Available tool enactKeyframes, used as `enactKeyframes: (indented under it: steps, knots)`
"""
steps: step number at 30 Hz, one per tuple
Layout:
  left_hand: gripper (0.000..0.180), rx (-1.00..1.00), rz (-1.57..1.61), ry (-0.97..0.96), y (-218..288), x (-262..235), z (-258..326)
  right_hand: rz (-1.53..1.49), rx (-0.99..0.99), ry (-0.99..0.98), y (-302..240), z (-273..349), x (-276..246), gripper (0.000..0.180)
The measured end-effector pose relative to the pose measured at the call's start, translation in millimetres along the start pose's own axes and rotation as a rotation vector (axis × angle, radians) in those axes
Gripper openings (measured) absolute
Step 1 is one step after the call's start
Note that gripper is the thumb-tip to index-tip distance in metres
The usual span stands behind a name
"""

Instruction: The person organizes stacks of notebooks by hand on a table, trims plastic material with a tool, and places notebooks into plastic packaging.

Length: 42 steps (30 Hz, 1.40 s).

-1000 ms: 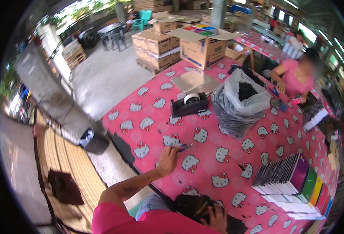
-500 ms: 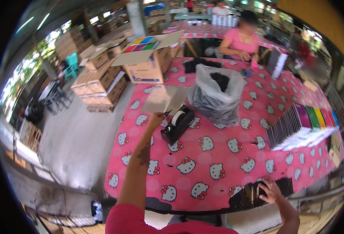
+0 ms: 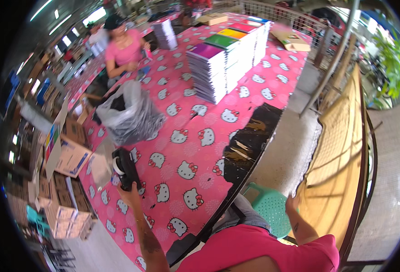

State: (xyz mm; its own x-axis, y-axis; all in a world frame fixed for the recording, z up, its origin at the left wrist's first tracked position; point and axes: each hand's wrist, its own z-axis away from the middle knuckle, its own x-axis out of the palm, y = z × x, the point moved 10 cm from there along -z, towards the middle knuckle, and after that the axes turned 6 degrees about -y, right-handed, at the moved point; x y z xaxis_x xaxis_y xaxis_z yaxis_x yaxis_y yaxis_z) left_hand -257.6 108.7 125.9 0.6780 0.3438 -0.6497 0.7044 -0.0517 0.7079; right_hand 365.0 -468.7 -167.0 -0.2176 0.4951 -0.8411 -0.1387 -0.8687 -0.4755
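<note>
left hand [image 3: 129, 191] closed on black tape dispenser [image 3: 125, 168], steadying it on desk [image 3: 195, 149] | right hand [image 3: 292, 202] empty, open beside green stool [image 3: 268, 209]

Bright daylight floods in from the open right side (edges bend strongly), with overall motion blur

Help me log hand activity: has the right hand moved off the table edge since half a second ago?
Yes. The right hand has left the black patch at the table's near edge and now hangs off the table, beside the green chair.
</note>
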Motion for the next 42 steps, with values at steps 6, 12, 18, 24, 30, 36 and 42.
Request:
enactKeyframes:
  steps: [6,12,18,24,30,36,42]
  knots:
    - [0.067,0.069,-0.137,0.215,89.7,43.1,97.8,-0.382,0.854,-0.589,155.2,165.8,79.7,0.086]
    - [0.073,0.132,-0.117,0.076,107.6,70.4,100.4,-0.745,1.055,-0.441,133.9,172.0,115.3,0.107]
    - [0.073,0.174,-0.140,0.096,124.0,92.4,89.4,-0.971,0.770,-0.475,144.2,74.2,158.9,0.101]
    - [0.070,0.281,-0.080,0.175,103.2,92.3,88.2,-1.054,0.766,-0.279,105.8,53.9,117.9,0.101]
    - [0.069,0.257,-0.057,0.162,119.9,101.9,86.9,-1.128,0.876,-0.063,63.2,55.3,149.0,0.111]
    - [0.068,0.266,-0.119,0.152,110.7,99.1,88.7,-1.022,1.136,-0.074,68.3,96.6,185.9,0.115]
    - [0.067,0.258,-0.018,0.143,128.2,98.2,90.5,-1.070,0.874,-0.393,78.5,58.9,173.0,0.094]
